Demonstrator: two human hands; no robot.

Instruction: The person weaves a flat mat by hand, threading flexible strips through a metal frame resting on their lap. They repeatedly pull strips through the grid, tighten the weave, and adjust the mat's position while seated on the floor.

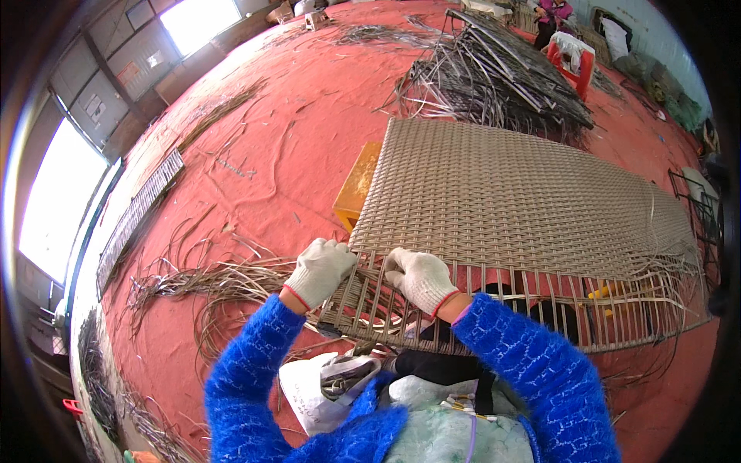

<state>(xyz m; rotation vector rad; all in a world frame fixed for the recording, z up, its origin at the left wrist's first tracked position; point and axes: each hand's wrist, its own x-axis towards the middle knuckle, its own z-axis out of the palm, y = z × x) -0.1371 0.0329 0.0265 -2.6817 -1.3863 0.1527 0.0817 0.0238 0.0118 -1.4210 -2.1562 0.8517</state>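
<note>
A tan woven wicker panel (494, 177) spreads out before me, its far part closely woven and its near part bare parallel slats. My left hand (320, 272), in a white knit glove, is closed at the panel's left edge, where the weave meets the slats. A little to its right, my right hand (421, 279), gloved alike, has its fingers curled together over the slats; what they pinch is hidden. Loose tan strips (220, 282) trail over the floor left of my left hand, and more hang at the panel's right end.
A yellow stool (359, 185) stands beneath the panel's left side. Dark woven panels (509, 77) are piled beyond it, near a red plastic chair (575, 65) and another person (552, 17). By my lap lies a white bag (312, 393) with strips in it. Red sheeting (255, 154) covers the floor.
</note>
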